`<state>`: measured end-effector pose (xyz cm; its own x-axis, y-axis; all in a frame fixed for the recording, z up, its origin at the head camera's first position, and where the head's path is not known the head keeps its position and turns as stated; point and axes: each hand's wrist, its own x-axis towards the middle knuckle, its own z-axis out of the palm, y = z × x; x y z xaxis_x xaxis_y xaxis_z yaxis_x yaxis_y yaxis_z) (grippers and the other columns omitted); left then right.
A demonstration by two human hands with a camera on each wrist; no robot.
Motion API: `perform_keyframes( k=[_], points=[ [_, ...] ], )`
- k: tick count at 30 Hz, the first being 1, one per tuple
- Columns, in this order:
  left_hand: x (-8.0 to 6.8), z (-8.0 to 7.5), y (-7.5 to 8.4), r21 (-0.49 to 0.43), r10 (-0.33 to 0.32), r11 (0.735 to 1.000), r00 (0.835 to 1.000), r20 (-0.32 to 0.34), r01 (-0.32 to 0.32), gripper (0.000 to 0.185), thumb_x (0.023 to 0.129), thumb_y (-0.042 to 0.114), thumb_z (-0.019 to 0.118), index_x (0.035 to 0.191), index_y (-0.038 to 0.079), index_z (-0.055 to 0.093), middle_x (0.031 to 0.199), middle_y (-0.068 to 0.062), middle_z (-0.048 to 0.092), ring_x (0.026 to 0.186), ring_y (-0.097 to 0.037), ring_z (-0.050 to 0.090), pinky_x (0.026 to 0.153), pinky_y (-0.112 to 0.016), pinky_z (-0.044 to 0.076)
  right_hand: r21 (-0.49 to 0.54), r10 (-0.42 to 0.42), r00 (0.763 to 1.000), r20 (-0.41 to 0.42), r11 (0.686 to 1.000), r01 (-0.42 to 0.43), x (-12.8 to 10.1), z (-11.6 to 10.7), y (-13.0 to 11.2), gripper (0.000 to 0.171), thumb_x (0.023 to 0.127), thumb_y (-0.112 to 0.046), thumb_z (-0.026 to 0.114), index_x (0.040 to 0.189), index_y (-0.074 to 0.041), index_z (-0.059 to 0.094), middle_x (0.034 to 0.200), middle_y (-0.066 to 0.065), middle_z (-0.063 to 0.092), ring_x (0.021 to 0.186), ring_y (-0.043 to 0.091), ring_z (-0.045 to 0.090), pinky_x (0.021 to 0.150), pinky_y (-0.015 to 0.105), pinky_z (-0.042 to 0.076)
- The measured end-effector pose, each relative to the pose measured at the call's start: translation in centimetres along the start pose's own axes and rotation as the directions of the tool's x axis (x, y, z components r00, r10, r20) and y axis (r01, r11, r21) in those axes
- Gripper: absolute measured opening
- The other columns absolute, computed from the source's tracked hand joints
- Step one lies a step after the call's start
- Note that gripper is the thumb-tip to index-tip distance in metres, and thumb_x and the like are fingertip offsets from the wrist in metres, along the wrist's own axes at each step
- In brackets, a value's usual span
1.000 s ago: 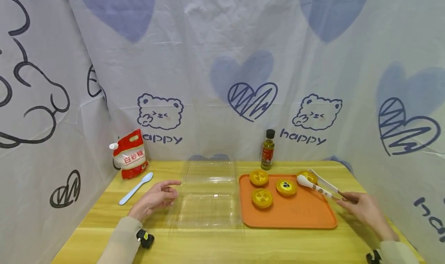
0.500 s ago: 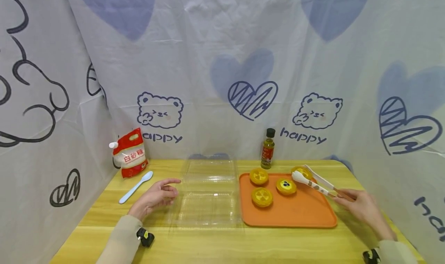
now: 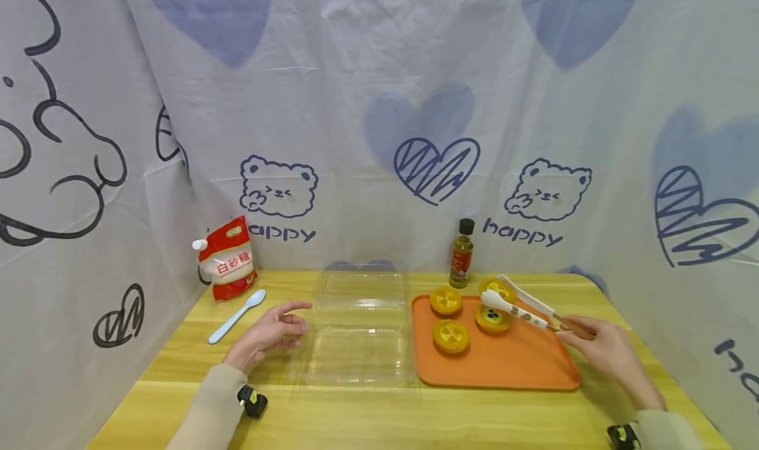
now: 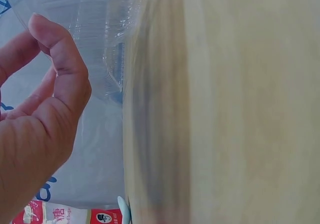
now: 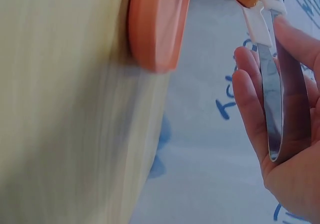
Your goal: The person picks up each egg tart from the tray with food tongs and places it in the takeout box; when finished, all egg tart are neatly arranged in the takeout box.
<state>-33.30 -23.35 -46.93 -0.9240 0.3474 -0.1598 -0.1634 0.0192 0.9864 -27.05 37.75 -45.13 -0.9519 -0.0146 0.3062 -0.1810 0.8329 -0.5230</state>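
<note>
My right hand (image 3: pixel 601 351) grips white tongs (image 3: pixel 522 305) by their metal handle (image 5: pixel 275 108). The tong tips hover over the orange tray (image 3: pixel 510 367), just above a tart with dark berries (image 3: pixel 492 318). Three other yellow tarts sit on the tray: one at the back left (image 3: pixel 445 300), one in front (image 3: pixel 450 335), one at the back behind the tongs (image 3: pixel 497 288). My left hand (image 3: pixel 267 335) rests on the table, fingers relaxed, touching the left edge of an open clear plastic clamshell box (image 3: pixel 358 331).
A red sugar pouch (image 3: pixel 227 257) stands at the back left with a pale blue spoon (image 3: pixel 236 316) lying beside it. A small oil bottle (image 3: pixel 461 253) stands behind the tray. A printed cloth backdrop surrounds the yellow wooden table (image 3: pixel 379 417).
My right hand has swung the tongs leftward, from the back right tart to above the berry tart. The left hand has stayed in place.
</note>
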Motion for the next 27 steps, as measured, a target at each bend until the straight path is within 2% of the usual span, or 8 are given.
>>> perform_keyframes(
  k=[4, 7, 11, 18, 20, 23, 27],
  points=[
    [0.3, 0.1, 0.1, 0.023, 0.002, 1.0, 1.0, -0.012, -0.002, 0.062, 0.083, 0.002, 0.061, 0.138, 0.007, 0.032, 0.093, -0.012, 0.055, 0.071, -0.019, 0.054, 0.063, -0.032, 0.05, -0.028, -0.011, 1.0, -0.001, 1.0, 0.011, 0.1, 0.3, -0.7, 0.055, 0.081, -0.048, 0.061, 0.116, -0.006, 0.062, 0.107, 0.014, 0.064, 0.095, 0.034, 0.059, 0.073, 0.045, 0.049],
    [0.4, 0.1, 0.0, 0.038, 0.006, 0.999, 1.0, -0.017, -0.006, 0.064, 0.083, 0.003, 0.062, 0.138, 0.007, 0.029, 0.093, -0.012, 0.055, 0.072, -0.019, 0.054, 0.064, -0.033, 0.051, -0.03, -0.012, 1.0, 0.001, 0.999, 0.012, 0.2, 0.6, -1.4, 0.057, 0.081, -0.05, 0.06, 0.117, -0.006, 0.061, 0.11, 0.017, 0.062, 0.099, 0.037, 0.055, 0.076, 0.049, 0.046],
    [0.3, 0.1, -0.1, 0.04, -0.002, 0.999, 1.0, -0.016, 0.002, 0.064, 0.083, 0.001, 0.06, 0.138, 0.006, 0.029, 0.093, -0.013, 0.056, 0.072, -0.018, 0.054, 0.064, -0.032, 0.051, -0.023, -0.012, 1.0, 0.003, 1.0, 0.013, 0.5, 1.1, -2.5, 0.055, 0.08, -0.049, 0.062, 0.117, -0.008, 0.061, 0.109, 0.014, 0.063, 0.096, 0.033, 0.056, 0.073, 0.044, 0.046],
    [0.4, 0.0, -0.2, 0.009, 0.007, 1.0, 1.0, 0.0, -0.007, 0.061, 0.085, 0.0, 0.058, 0.138, 0.003, 0.03, 0.094, -0.013, 0.054, 0.072, -0.018, 0.054, 0.065, -0.032, 0.051, 0.048, -0.026, 1.0, 0.002, 0.999, 0.025, 1.0, 2.0, -4.4, 0.049, 0.08, -0.043, 0.064, 0.115, -0.01, 0.063, 0.105, 0.008, 0.065, 0.097, 0.028, 0.059, 0.076, 0.04, 0.048],
    [0.4, 0.0, -0.2, -0.006, 0.004, 1.0, 1.0, 0.003, -0.004, 0.059, 0.085, -0.002, 0.056, 0.138, 0.003, 0.03, 0.094, -0.013, 0.054, 0.071, -0.018, 0.054, 0.065, -0.032, 0.051, 0.053, -0.045, 0.999, 0.003, 0.998, 0.045, 1.2, 2.3, -4.8, 0.047, 0.079, -0.043, 0.065, 0.114, -0.011, 0.064, 0.106, 0.007, 0.065, 0.092, 0.024, 0.059, 0.069, 0.033, 0.049],
    [0.4, -0.2, -0.2, -0.026, 0.0, 1.0, 1.0, 0.008, 0.0, 0.058, 0.086, -0.003, 0.053, 0.139, 0.002, 0.029, 0.092, -0.014, 0.054, 0.069, -0.017, 0.054, 0.063, -0.031, 0.051, 0.055, -0.065, 0.998, 0.011, 0.996, 0.064, 1.5, 2.8, -5.4, 0.048, 0.078, -0.047, 0.065, 0.113, -0.014, 0.065, 0.107, 0.006, 0.064, 0.084, 0.02, 0.054, 0.061, 0.025, 0.043],
    [0.2, -0.4, -0.2, -0.041, 0.008, 0.999, 1.0, 0.02, -0.007, 0.059, 0.086, -0.004, 0.053, 0.139, 0.002, 0.028, 0.095, -0.017, 0.054, 0.069, -0.017, 0.055, 0.064, -0.031, 0.052, 0.106, -0.081, 0.996, 0.036, 0.991, 0.077, 1.9, 3.8, -5.9, 0.044, 0.079, -0.043, 0.065, 0.113, -0.015, 0.064, 0.101, 0.003, 0.066, 0.086, 0.017, 0.058, 0.067, 0.026, 0.049]
  ],
)
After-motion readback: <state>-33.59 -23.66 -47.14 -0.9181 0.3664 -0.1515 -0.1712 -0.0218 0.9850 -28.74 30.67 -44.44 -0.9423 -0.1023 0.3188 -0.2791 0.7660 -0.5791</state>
